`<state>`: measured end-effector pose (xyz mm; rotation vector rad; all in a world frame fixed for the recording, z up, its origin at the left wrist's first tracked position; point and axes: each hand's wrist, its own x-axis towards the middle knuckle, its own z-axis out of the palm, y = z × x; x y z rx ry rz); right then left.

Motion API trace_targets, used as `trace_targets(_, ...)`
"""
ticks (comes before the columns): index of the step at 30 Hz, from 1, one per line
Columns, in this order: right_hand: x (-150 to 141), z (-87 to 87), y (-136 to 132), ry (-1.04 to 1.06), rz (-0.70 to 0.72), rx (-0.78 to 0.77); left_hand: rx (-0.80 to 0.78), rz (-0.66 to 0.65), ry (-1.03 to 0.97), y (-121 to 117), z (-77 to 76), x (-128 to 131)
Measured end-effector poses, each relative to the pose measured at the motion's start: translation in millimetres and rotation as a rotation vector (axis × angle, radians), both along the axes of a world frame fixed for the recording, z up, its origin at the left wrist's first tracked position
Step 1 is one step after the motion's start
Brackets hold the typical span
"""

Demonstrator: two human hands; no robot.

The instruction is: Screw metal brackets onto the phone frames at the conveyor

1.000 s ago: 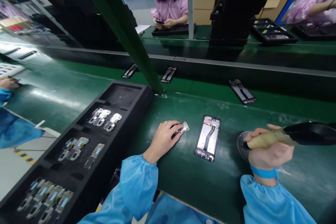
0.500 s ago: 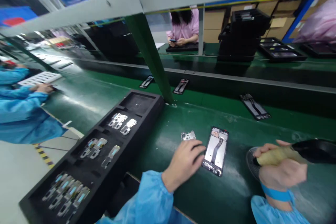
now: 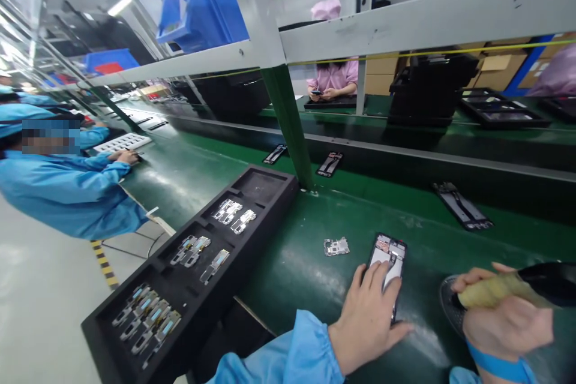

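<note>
My left hand (image 3: 371, 318) lies over the lower part of an opened phone (image 3: 390, 246), fingers stretched out across it and thumb off to the right. The phone's upper end shows a dark flex cable and coppery parts; its lower end is covered. Just left of it lies a small silvery circuit board (image 3: 336, 246). My right hand (image 3: 499, 318) is wrapped around a tool with a yellowish taped grip (image 3: 490, 289) and a black rear body. Its working tip is hidden. A round grey dish (image 3: 450, 306) sits beside that hand, partly covered by it.
A long black tray (image 3: 265, 234) with several circuit boards stands at left. More opened phones (image 3: 463, 207) lie along the back strip. A green post (image 3: 288, 126) rises from the bench. Co-workers sit at left and across. Blue bins (image 3: 207, 18) hang above.
My left hand has moved from beside the circuit board onto the phone. The right hand still grips the tool near the dish. The camera view has tilted up and left.
</note>
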<state>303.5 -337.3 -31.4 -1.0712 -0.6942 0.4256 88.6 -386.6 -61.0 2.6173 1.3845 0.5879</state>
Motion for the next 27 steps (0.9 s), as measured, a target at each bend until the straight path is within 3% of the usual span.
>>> trace_targets(7, -2.1, -0.7, 2.6, -0.106, -0.032, 0.104, -0.01, -0.059, 0.009, 0.7, 8.1, -3.7)
trace_targets(12, 0.9, -4.7, 2.1, -0.129, -0.026, 0.136, -0.004, -0.12, -0.171, 15.0, 16.3, -20.6)
trace_targets(16, 1.0, -2.7, 1.3, -0.103, -0.001, 0.123, 0.053, -0.079, -0.278, 53.7, 23.8, -59.4)
trace_targets(22, -0.7, 0.5, -0.2, -0.048, 0.015, 0.099, 0.109, 0.054, -0.164, 125.2, 23.2, -145.2)
trace_targets(27, 1.8, -5.6, 1.3, -0.058, -0.002, 0.084, 0.079, 0.019, -0.087, 140.5, 7.9, -182.7)
